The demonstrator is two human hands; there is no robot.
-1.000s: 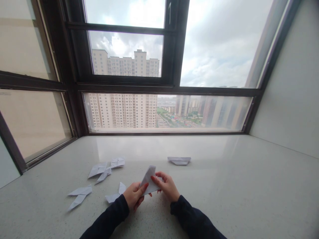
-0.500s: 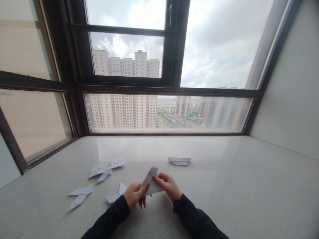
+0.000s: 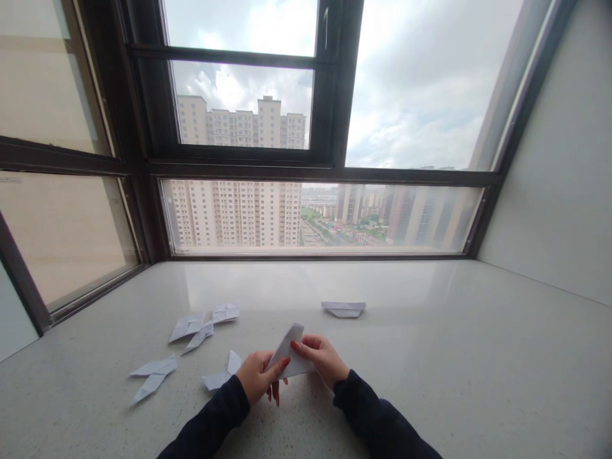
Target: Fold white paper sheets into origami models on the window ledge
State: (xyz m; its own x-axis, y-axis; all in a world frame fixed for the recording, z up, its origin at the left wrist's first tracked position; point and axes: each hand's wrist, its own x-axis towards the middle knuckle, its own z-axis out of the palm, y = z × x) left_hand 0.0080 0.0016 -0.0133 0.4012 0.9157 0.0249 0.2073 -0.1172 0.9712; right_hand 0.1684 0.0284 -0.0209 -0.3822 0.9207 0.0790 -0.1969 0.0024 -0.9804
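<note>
Between my two hands, just above the pale speckled sill (image 3: 430, 370), is a folded sheet of white paper (image 3: 292, 362) with a narrow upper tip. My left hand (image 3: 261, 375) grips its left side, thumb on top and fingers underneath. On the right side, my right hand (image 3: 325, 358) pinches the same paper, its thumb pressing near the middle and its other fingers mostly hidden behind. A V-shaped folded paper (image 3: 217, 380) lies just left of my left hand, partly covered by it.
Farther left rest another V-shaped folded paper (image 3: 153, 377) and a cluster of folded pieces (image 3: 189, 326). A boat-shaped folded paper (image 3: 343, 310) lies beyond my right hand. Dark window frames (image 3: 315, 258) border the sill at the back, and a white wall (image 3: 554, 191) rises at right.
My left thumb has shifted slightly on the paper, and the paper's tip sits a little lower. Both hands keep their hold; the loose pieces stay where they were.
</note>
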